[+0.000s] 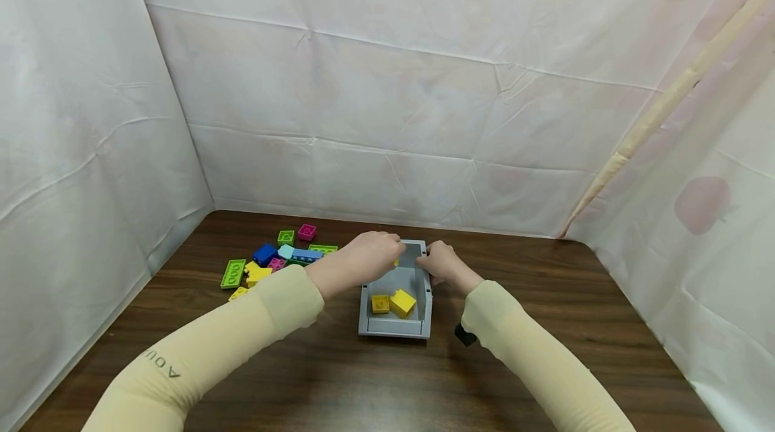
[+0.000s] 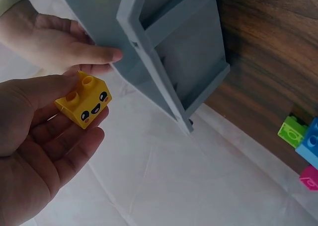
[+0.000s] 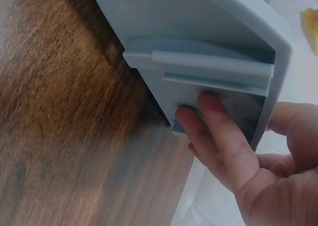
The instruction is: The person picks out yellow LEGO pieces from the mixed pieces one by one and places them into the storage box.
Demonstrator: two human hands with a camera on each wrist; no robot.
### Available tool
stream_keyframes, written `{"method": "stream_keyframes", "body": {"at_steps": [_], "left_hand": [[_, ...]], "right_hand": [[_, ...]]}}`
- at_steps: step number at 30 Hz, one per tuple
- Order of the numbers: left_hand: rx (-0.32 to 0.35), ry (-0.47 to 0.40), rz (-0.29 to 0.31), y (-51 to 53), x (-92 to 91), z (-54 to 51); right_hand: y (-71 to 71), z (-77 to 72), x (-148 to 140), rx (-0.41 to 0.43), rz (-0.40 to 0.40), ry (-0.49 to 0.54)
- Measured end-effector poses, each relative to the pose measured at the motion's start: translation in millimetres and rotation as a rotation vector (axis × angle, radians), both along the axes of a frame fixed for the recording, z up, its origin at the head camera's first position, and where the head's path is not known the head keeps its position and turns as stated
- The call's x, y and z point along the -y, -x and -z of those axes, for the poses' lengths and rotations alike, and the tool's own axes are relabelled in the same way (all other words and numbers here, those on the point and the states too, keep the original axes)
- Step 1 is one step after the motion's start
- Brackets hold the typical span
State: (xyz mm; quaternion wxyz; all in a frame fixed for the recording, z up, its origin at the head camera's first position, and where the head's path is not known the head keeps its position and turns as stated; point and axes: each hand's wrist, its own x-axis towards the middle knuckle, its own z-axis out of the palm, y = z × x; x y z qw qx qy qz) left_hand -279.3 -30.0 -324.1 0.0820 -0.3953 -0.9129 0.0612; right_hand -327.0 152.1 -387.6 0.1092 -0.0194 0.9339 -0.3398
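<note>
My left hand [image 1: 366, 258] pinches a yellow toy brick [image 2: 85, 103] printed with a smiling face, its two studs showing in the left wrist view. That hand is over the far part of a grey plastic bin [image 1: 395, 328] with a sloped side. My right hand [image 1: 447, 264] grips the bin's right wall, thumb on the inner side. In the right wrist view its fingers [image 3: 223, 131] press against the outer side. Inside the bin's near end lie a flat yellow brick [image 1: 380, 304] and a taller yellow brick [image 1: 402, 303].
To the left on the wooden table [image 1: 387, 391] lie several loose bricks: a green plate [image 1: 233, 274], a dark blue brick [image 1: 264, 255], a light blue brick [image 1: 307, 255], a pink brick [image 1: 307, 232] and yellow ones [image 1: 259, 276]. White sheeting [image 1: 363, 116] surrounds the table.
</note>
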Motion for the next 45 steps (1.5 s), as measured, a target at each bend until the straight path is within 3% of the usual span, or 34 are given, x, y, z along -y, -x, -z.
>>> {"method": "stream_keyframes", "body": {"at_steps": [11,21,28,45], "left_hand": [[0.055,0.0,-0.013,8.1,-9.1,13.5],[0.08,0.093,-0.034,17.4,-15.1,28.4],[0.092,0.105,-0.03,21.9,-19.2,37.6],[0.12,0.128,-0.065,31.0,-17.2,55.2]], "right_hand": [[-2.7,-2.1,0,-0.004,-0.002,0.007],[-2.5,-0.6,-1,-0.016,-0.009,0.015],[-2.1,-0.4,-1,-0.012,-0.013,0.017],[-4.1,-2.0,0,-0.016,-0.015,0.021]]}}
